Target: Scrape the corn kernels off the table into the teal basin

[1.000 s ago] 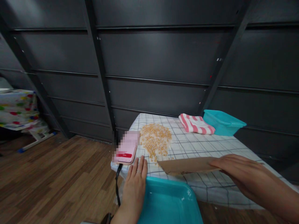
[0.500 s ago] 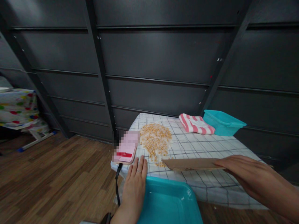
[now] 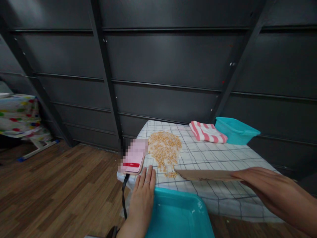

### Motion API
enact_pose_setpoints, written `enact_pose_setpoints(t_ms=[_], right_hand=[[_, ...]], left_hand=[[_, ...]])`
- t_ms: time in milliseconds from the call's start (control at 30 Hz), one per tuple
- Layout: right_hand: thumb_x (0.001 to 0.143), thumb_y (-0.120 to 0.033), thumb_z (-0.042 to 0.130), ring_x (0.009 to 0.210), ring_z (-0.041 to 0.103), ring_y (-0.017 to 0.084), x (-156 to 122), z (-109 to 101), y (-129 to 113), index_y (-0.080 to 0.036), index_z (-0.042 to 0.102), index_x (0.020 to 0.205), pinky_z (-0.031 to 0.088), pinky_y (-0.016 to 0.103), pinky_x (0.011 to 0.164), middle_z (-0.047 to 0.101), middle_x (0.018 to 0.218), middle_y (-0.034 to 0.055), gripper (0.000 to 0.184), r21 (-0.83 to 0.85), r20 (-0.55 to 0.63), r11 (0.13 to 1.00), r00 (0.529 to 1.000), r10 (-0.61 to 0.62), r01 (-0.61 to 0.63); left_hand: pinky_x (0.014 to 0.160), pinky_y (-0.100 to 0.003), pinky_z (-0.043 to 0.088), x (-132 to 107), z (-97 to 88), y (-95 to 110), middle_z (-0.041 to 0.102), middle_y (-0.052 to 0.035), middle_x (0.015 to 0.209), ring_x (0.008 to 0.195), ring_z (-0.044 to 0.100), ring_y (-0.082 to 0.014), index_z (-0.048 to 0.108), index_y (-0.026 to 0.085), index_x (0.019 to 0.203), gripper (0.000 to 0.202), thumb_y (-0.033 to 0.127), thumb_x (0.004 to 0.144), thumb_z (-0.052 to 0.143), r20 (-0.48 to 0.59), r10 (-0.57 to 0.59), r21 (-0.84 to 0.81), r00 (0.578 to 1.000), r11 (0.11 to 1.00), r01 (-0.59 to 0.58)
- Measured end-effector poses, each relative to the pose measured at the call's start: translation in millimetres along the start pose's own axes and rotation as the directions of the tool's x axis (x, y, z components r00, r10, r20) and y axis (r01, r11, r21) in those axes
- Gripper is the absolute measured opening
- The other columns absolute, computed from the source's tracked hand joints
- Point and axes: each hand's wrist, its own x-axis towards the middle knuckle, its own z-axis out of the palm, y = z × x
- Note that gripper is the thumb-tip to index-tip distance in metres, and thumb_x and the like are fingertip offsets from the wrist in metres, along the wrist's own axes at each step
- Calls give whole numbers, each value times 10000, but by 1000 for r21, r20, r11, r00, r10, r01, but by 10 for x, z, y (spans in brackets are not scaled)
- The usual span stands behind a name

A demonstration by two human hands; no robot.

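Under a checked cloth (image 3: 213,158), the worktop (image 3: 198,150) carries a phone (image 3: 135,156) at its left edge, beans (image 3: 164,148) beside it, a towel (image 3: 208,133) and a box (image 3: 236,131).

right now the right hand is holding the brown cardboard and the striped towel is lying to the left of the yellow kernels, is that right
Not quite: the head view shows the striped towel to the right of the yellow kernels. The right hand is indeed holding the brown cardboard.
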Motion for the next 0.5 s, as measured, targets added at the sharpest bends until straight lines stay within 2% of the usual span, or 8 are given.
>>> enact_pose_setpoints(t_ms=[433,500], right_hand=[[660,-46,340,600,670,129,-27,14,-33,-214,661,800,552,195,559,715,705,0,389,-9,3,1000,1000,7,-7],[661,-53,330,605,669,110,-48,24,-54,-255,670,774,545,168,582,715,696,-29,411,-23,29,995,995,95,-95]], left_hand=[[946,-354,468,16,-48,16,534,-81,1334,1219,493,-206,506,164,1263,531,37,772,350,14,-5,13,1000,1000,5],[951,-362,467,16,-53,18,525,-83,1342,1224,488,-208,495,159,1271,545,26,767,338,19,-6,12,1000,1000,5]])
